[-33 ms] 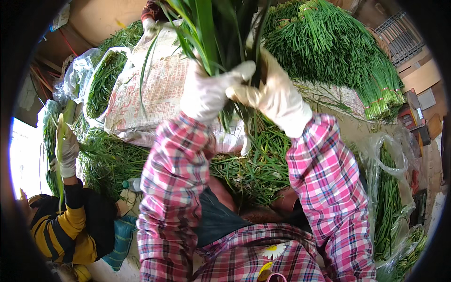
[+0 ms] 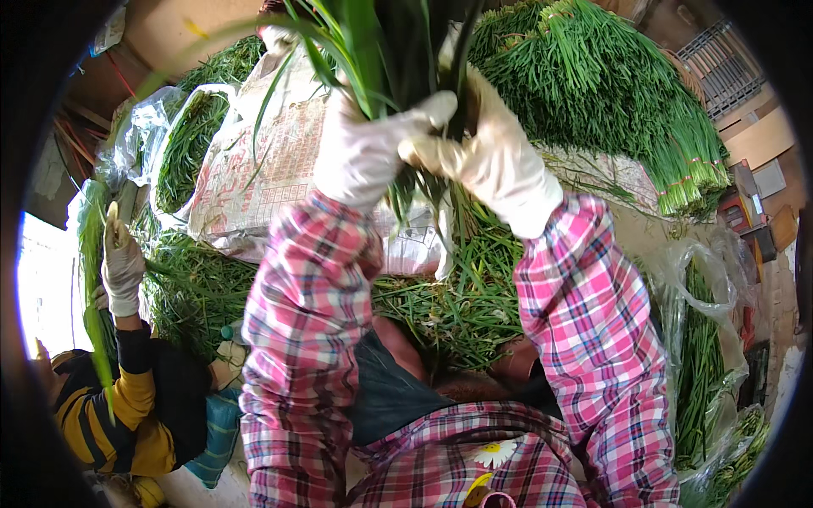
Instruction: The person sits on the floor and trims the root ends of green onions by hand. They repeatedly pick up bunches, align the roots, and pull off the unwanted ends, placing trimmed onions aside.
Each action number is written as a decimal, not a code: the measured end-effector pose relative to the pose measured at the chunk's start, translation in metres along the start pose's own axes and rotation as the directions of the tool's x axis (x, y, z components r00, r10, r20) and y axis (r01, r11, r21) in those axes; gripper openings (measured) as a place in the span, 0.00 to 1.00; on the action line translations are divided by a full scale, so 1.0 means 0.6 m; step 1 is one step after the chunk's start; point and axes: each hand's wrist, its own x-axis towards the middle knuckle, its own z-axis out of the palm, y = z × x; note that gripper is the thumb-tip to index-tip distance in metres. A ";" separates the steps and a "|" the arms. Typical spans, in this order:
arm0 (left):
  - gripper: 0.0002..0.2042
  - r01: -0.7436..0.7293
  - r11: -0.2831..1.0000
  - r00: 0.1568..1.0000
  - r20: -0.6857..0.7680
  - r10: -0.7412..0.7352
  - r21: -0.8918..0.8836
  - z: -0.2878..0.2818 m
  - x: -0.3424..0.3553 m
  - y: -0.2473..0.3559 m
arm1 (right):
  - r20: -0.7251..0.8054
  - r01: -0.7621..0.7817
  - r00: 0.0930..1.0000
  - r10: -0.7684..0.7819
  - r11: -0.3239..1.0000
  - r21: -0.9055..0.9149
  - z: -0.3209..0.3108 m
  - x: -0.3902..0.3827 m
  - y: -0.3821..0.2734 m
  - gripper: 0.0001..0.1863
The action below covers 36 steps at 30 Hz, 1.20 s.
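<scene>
currently clasping a bunch of garlic chives (image 2: 377,63) in two white-gloved hands, up at the top middle of the view, with long blades running out past the upper edge and some drooping leftward. gripping it on one side with the left hand (image 2: 356,161) and on the other with the right hand (image 2: 508,161), with thumb and fingers overlapping in front of the stalks. cannot tell how the hidden fingers lie at the back. letting a few ragged ends hang below the grip.

wearing pink plaid sleeves (image 2: 309,339) gathered at the wrists, plus a plaid apron (image 2: 423,474) printed with a daisy (image 2: 495,453). holding the bunch in front of a printed woven sack (image 2: 279,148), with loose garlic chives (image 2: 449,313) strewn below the hands.

facing a big heap of tied chive bunches (image 2: 584,93) at upper right. sitting near a clear plastic bag (image 2: 735,326) of long green stalks on the right, and near another plastic bag (image 2: 148,123) of greens at upper left. sharing the space with a co-worker (image 2: 135,423) in black and yellow stripes at lower left, seen raising long blades (image 2: 95,326) in a gloved hand (image 2: 124,267) just above a teal bundle (image 2: 213,440).
</scene>
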 end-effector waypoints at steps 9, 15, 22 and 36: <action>0.26 -0.015 0.997 0.991 0.134 0.005 0.074 -0.165 0.092 -0.047 | 0.104 -0.054 0.995 -0.007 0.819 0.571 0.082 0.087 0.060 0.33; 0.26 0.154 0.982 0.833 0.550 -0.068 -0.112 -0.243 0.086 -0.179 | 0.064 -0.213 0.977 0.204 0.896 0.390 0.087 0.058 0.095 0.40; 0.14 -0.258 0.933 0.905 0.276 0.325 -0.251 -0.166 0.088 -0.213 | 0.049 -0.241 0.969 0.241 0.892 0.383 0.096 0.052 0.093 0.21; 0.15 -0.042 0.967 0.979 -0.185 0.090 0.250 -0.194 0.094 -0.197 | -0.035 -0.171 0.980 0.194 0.924 0.343 0.072 -0.002 0.015 0.12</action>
